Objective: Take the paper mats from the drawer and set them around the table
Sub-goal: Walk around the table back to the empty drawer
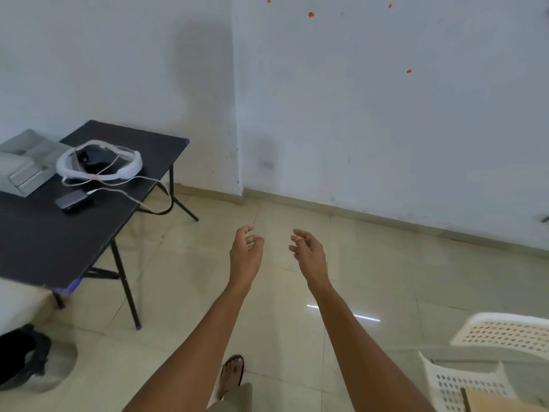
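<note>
Both my arms reach forward over the tiled floor. My left hand (246, 254) is open, fingers loosely curled and apart, holding nothing. My right hand (309, 252) is open too, a short gap to the right of the left one, with nothing in it. A black folding table (44, 242) stands at the left, well clear of both hands. No paper mats and no drawer show in this view.
On the black table lie a white headband device with cables (99, 162), a dark small box (74, 200) and a grey case (26, 162). A white plastic chair (502, 349) stands at the lower right. A dark bag (20, 355) sits on the floor at left. White walls stand ahead.
</note>
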